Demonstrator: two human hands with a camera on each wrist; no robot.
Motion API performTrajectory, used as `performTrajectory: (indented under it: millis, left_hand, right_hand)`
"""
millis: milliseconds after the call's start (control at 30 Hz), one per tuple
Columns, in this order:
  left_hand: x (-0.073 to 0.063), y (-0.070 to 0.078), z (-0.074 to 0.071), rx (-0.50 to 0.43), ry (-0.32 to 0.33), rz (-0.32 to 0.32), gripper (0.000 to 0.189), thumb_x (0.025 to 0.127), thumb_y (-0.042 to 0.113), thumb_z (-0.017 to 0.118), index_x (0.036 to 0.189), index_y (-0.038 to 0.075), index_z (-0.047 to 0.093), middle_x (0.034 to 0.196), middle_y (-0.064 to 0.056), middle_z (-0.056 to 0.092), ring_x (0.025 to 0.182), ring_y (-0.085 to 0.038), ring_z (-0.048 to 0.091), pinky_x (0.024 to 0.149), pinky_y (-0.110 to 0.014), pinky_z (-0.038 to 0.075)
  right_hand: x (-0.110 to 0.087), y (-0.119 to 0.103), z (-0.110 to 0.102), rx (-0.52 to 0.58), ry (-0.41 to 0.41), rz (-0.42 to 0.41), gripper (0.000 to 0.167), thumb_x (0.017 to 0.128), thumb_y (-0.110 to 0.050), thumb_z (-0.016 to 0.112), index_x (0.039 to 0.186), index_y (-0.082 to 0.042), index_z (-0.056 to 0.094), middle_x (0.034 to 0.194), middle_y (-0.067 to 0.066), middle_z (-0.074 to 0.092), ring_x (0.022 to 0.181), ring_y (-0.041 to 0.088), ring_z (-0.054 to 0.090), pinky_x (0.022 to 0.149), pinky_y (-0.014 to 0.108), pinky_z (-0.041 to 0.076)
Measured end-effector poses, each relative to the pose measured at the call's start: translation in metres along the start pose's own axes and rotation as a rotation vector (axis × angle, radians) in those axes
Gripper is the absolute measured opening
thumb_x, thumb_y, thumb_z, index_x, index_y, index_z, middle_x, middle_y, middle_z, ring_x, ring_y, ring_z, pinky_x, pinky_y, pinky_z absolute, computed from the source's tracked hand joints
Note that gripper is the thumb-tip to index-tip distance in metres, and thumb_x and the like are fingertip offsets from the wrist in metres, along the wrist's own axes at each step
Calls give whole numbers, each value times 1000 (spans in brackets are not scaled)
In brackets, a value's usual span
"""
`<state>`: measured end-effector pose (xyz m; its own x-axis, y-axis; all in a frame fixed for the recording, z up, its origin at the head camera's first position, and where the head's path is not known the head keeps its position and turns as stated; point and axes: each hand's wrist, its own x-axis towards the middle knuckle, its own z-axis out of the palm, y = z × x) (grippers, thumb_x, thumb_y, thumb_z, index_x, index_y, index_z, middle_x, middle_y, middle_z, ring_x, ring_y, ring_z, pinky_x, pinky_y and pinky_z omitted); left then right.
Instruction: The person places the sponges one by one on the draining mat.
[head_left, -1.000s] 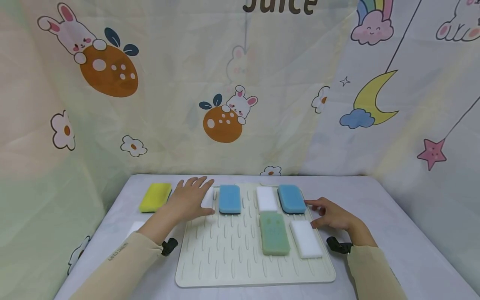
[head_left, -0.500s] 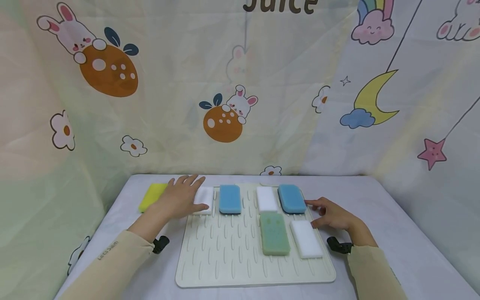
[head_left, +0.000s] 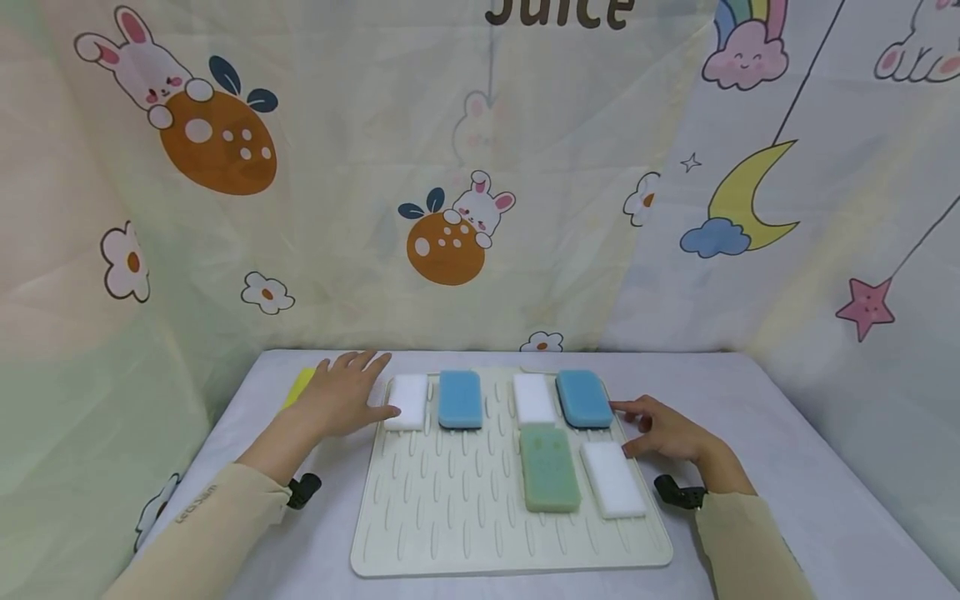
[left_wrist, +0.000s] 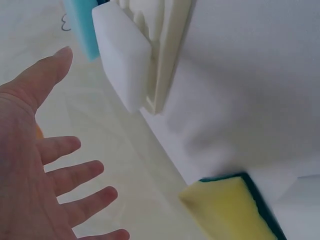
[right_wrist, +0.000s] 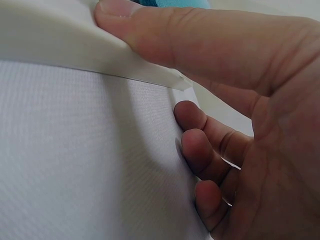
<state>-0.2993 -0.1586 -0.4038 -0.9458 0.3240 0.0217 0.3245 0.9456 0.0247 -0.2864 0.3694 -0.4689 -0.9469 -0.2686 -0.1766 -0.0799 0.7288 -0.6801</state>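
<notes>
A cream ridged draining mat (head_left: pixel 442 533) lies on the table with several sponges on it. My left hand (head_left: pixel 337 400), fingers spread and holding nothing, is over the table at the mat's back left corner. Beside its thumb lies a white sponge (head_left: pixel 409 402); a blue sponge (head_left: pixel 460 400) sits to the right of that. Below this hand is a yellow sponge with a green backing (left_wrist: pixel 225 210), mostly hidden in the head view. My right hand (head_left: pixel 667 429) rests at the mat's right edge, thumb on the rim, index finger close to another blue sponge (head_left: pixel 583 400), other fingers loosely bent.
On the mat's right half are a white sponge (head_left: pixel 534 400) at the back, a green sponge (head_left: pixel 550 471) and another white sponge (head_left: pixel 613 479). A white block (left_wrist: pixel 305 202) shows beside the yellow sponge. A printed cloth (head_left: pixel 337 208) hangs behind the table.
My left hand has moved left, away from the mat, uncovering the back left white sponge and covering more of the yellow one. The right hand has stayed in place.
</notes>
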Motion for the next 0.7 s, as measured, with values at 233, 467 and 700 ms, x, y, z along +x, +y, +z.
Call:
performTrajectory:
  millis: [233,467,700]
  left_hand:
    - [-1,-19,3,-28,9,-14,94,89,62,71,160,9,39,162,-21,41,145,-51,40,114,-77,31]
    - [-4,-34,4,-56,-12,-30,94,90,58,72,160,6,37,162,-25,39,145,-54,38,113,-79,29]
    - [-4,-43,4,-74,-35,-47,93,90,54,74,160,5,37,163,-26,37,145,-56,36,112,-81,26]
  right_hand:
    - [0,2,0,-8,2,-6,88,73,-22,91,151,-7,54,124,16,53,100,25,43,77,33,41]
    - [-1,0,0,-6,6,-2,88,72,-20,92,150,-7,54,125,17,53,99,26,43,76,33,41]
    - [0,1,0,-31,8,14,88,73,-25,91,151,-9,54,126,16,53,103,26,44,79,33,41]
